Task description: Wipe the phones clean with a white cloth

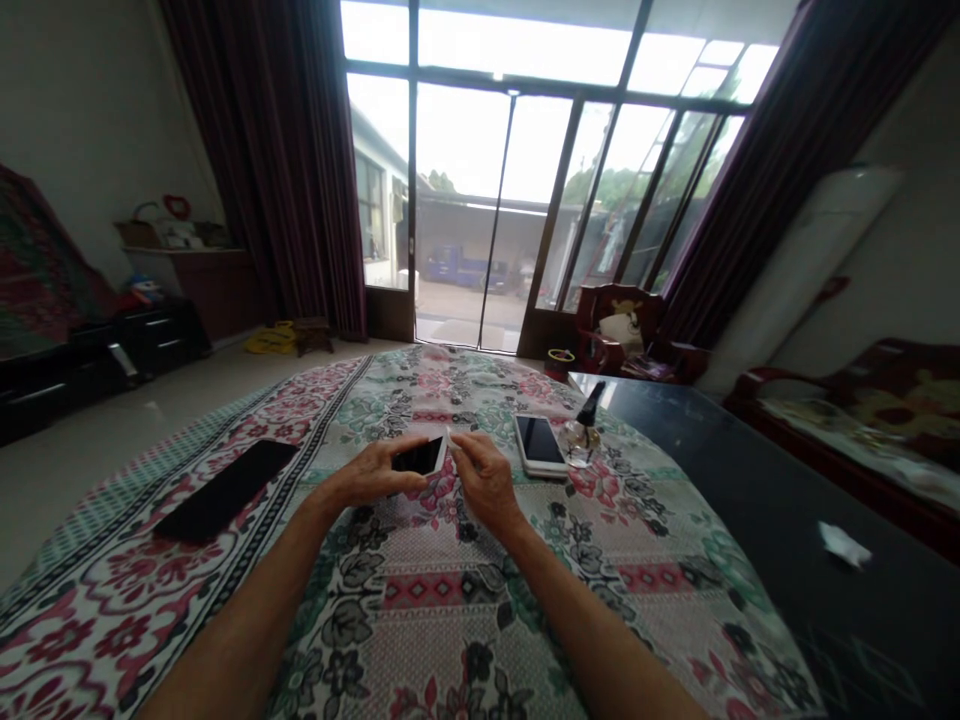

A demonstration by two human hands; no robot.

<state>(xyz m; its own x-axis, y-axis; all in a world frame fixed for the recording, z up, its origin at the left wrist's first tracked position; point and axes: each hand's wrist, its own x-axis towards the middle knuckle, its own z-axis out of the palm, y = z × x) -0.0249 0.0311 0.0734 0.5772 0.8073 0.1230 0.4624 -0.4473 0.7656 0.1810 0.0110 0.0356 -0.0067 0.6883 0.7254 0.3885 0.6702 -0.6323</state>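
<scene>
A white-edged smartphone [421, 456] with a dark screen is in my left hand [369, 474], the fingers along its far edge and the thumb along its near one. At the phone's right end, my right hand [484, 478] is closed in a pinch. A thin whitish edge shows at its fingertips, too small to name. Right of my hands lies another white smartphone [540, 442], apparently stacked on a second one. Beside it stands a clear bottle [581, 445] with a black top. To the left, a black rectangular cloth or mat [229, 490] lies flat.
A floral tablecloth [442, 590] covers the table under my hands. Against its right side stands a dark glossy table [720, 470] with a crumpled white tissue [844, 545]. Beyond are a wooden chair [619, 330], glass doors [480, 220] and dark curtains [277, 170].
</scene>
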